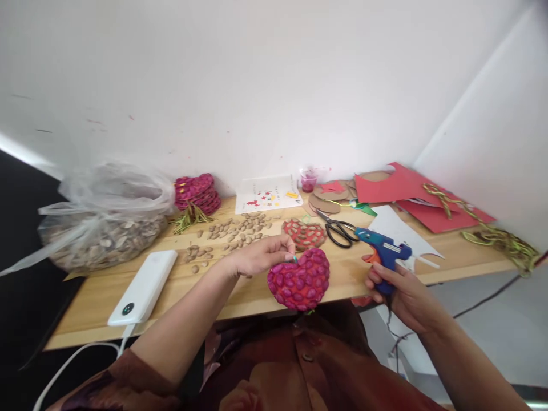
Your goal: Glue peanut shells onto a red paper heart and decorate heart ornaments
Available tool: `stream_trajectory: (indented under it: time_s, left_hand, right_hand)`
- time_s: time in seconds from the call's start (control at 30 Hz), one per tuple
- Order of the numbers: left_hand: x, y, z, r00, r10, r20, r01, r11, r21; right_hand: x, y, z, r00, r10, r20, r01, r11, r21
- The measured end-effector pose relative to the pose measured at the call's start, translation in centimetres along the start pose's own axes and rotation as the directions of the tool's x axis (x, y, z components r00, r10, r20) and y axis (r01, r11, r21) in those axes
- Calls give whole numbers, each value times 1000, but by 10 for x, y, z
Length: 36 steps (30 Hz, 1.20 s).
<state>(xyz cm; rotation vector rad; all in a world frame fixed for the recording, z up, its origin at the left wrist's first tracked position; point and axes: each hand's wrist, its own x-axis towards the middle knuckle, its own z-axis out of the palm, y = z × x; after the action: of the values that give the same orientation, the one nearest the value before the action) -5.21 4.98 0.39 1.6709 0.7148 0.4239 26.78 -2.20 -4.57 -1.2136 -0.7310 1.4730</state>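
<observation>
My left hand [261,256] pinches the top edge of a pink heart covered in shells [299,279], holding it upright over the front edge of the wooden table [240,297]. A small green loop shows at the pinch. My right hand [400,291] is wrapped around the handle of a blue glue gun [383,247], whose nozzle points left toward the heart with a gap between them. Behind the held heart, a red heart partly covered with plain shells [305,233] lies flat on the table.
Loose shells [233,231] are scattered mid-table. A plastic bag of shells [100,225] and a white power bank [143,286] sit at left. Black scissors [336,228], a stack of pink hearts [197,193], red paper [411,194], cardboard pieces and green-gold cord [492,231] lie at back and right.
</observation>
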Motion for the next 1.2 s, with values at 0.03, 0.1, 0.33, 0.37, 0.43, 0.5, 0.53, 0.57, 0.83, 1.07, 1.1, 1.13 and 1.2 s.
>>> stream_trajectory:
  time_s: [0.03, 0.1, 0.33, 0.37, 0.43, 0.5, 0.53, 0.57, 0.83, 1.07, 1.1, 1.13, 1.2]
  left_hand:
    - [9, -2, -6, 1000, -13, 8, 13, 999, 38]
    - [23, -4, -18, 999, -20, 27, 16, 992, 125]
    - [55, -1, -45, 986, -45, -162, 108, 908, 404]
    - [58, -3, -46, 979, -48, -196, 125, 909, 398]
    - [63, -7, -47, 967, -47, -249, 140, 918, 370]
    - [67, -11, -46, 956, -44, -289, 144, 931, 334]
    - [68, -13, -45, 952, -42, -302, 142, 938, 316]
    - [69, -14, -44, 949, -38, -313, 137, 944, 301]
    - [80, -5, -38, 906, 102, -410, 115, 874, 472]
    - [113, -7, -41, 900, 142, -412, 148, 788, 597]
    - [117, -8, -41, 902, 141, -407, 153, 779, 608]
    - [120, -9, -40, 906, 136, -400, 156, 772, 617]
    - [123, -9, -38, 921, 121, -371, 156, 757, 635]
  right_hand:
    - [0, 0, 0, 1000, -1, 11, 1, 1000, 3]
    - [0, 0, -1, 1000, 4, 29, -4, 1000, 7]
    - [0, -3, -1, 997, 36, 69, -37, 999, 6]
    - [0, -3, -1, 997, 41, 72, -41, 999, 7]
    - [0, -3, -2, 996, 40, 76, -41, 999, 9]
    - [0, -3, -2, 996, 36, 78, -36, 999, 8]
    - [1, -3, -2, 996, 35, 78, -35, 999, 8]
    - [1, -3, -2, 996, 36, 78, -36, 999, 8]
    - [1, -2, -2, 996, 40, 81, -41, 999, 10]
    - [2, -2, -3, 996, 42, 76, -42, 999, 10]
    - [2, -2, -3, 996, 43, 75, -44, 999, 11]
    - [2, -2, -3, 996, 45, 73, -46, 999, 10]
    - [1, -2, -2, 997, 44, 69, -45, 999, 8]
